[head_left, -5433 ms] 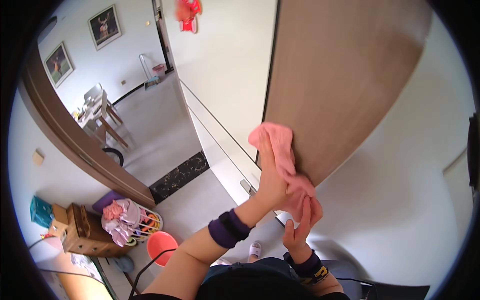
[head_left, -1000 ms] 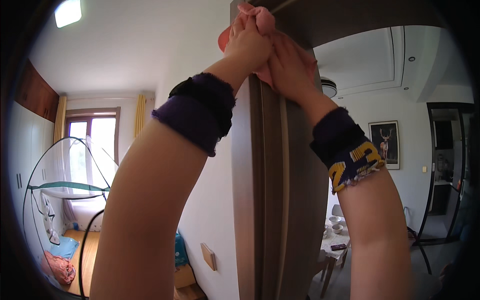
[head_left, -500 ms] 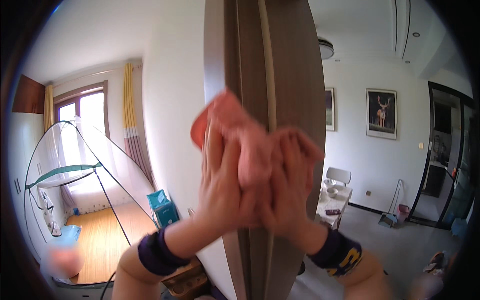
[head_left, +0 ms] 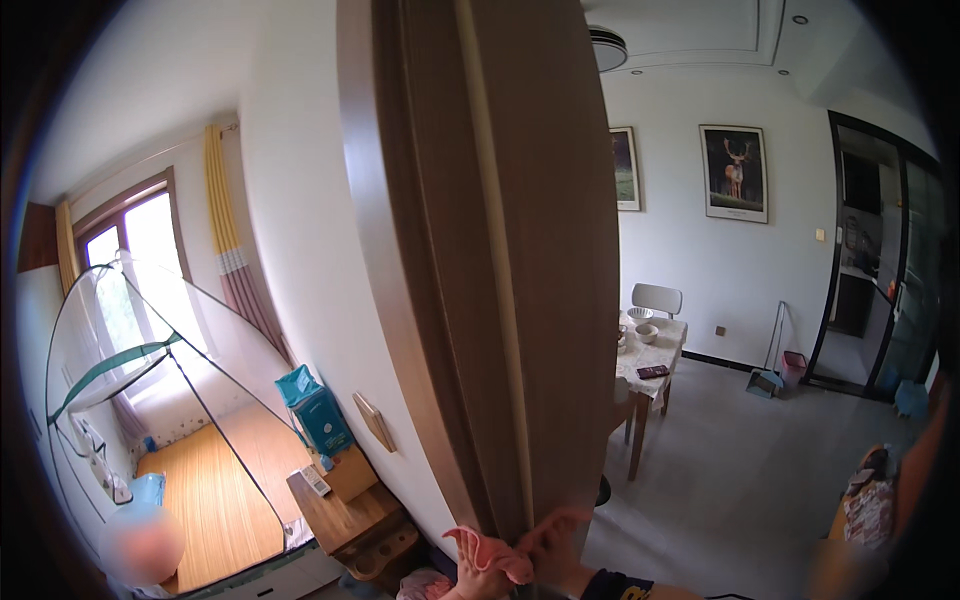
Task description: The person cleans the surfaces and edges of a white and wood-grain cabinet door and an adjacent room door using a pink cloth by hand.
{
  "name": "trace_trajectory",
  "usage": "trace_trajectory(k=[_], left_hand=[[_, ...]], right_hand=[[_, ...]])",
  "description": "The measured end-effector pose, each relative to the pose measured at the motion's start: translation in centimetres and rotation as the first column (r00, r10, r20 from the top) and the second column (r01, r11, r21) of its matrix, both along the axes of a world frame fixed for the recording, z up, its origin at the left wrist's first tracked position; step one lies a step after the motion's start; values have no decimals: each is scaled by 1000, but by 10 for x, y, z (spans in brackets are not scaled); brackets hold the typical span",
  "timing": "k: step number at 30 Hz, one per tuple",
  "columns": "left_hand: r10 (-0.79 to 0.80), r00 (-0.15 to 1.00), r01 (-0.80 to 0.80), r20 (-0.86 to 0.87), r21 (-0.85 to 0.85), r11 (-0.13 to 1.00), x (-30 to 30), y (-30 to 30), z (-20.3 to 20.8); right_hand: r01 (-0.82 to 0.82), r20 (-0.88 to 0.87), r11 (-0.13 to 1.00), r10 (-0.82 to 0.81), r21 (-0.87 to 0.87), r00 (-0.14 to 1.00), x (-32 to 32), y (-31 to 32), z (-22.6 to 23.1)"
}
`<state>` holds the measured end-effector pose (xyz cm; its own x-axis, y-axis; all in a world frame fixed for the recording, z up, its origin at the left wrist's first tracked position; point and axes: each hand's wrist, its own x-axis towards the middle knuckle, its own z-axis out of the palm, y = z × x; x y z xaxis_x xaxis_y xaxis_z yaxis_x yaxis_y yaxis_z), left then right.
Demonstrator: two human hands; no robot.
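Observation:
A brown wooden door (head_left: 550, 300) and its frame (head_left: 435, 300) rise upright through the middle of the view. Low at its edge, near the bottom of the picture, my left hand (head_left: 475, 583) is closed on a crumpled pink cloth (head_left: 490, 553). Just to its right, my right hand (head_left: 560, 562) is blurred by motion and grips another part of the same cloth against the wood. A dark wristband (head_left: 615, 586) circles my right wrist. Most of my left forearm lies outside the picture.
To the left are a wooden bedside cabinet (head_left: 345, 515) with a white remote (head_left: 315, 482), a teal box (head_left: 320, 420) and a bed under a mesh tent (head_left: 110, 350). To the right stands a table (head_left: 660, 345) with bowls, plus a dustpan (head_left: 765, 383) by the wall.
Both hands and the pink cloth have moved down along the door edge, from mid-height to the bottom of the view. The view itself has shifted, showing more of the cabinet and table.

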<state>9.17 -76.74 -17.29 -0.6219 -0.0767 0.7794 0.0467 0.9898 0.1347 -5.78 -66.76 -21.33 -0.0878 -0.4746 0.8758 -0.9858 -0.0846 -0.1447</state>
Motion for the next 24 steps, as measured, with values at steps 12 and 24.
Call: trace_trajectory(k=[12,24], left_hand=[[321,910,-324,264,-32,945,2,13,-9],[780,608,-738,-149,-468,486,-40,75,225]], right_hand=[[-248,269,967,223,62,937,-8,28,-9],[-433,-270,889,386,-145,882,-110,4,205]])
